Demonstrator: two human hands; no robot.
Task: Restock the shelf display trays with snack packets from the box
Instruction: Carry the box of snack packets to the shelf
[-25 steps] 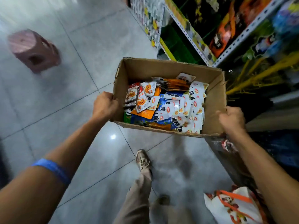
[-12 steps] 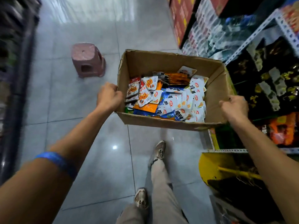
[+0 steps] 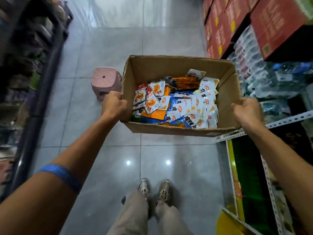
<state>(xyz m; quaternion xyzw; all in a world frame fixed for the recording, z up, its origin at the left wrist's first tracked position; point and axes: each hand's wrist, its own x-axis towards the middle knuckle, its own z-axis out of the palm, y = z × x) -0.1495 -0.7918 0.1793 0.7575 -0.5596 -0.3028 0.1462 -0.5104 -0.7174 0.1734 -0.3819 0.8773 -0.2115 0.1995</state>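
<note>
I carry an open cardboard box [image 3: 176,65] in front of me above the tiled floor. Inside lie several snack packets [image 3: 183,106], white, orange and blue, piled across its bottom. My left hand [image 3: 113,104] grips the box's left wall with curled fingers. On the opposite side my right hand [image 3: 245,111] grips the right wall near its front corner. The shelf [image 3: 277,122] with white perforated rails runs along the right, just beside the box.
A pink plastic stool [image 3: 105,82] stands on the floor just left of the box. Red cartons [image 3: 264,22] and wrapped water bottles [image 3: 264,78] fill the right shelving. A dark rack [image 3: 30,73] lines the left side. My feet [image 3: 155,190] stand together on the grey tiles.
The view has swung left along the aisle while I walked with the box. The stool now sits close beside the box. Both hands keep their hold.
</note>
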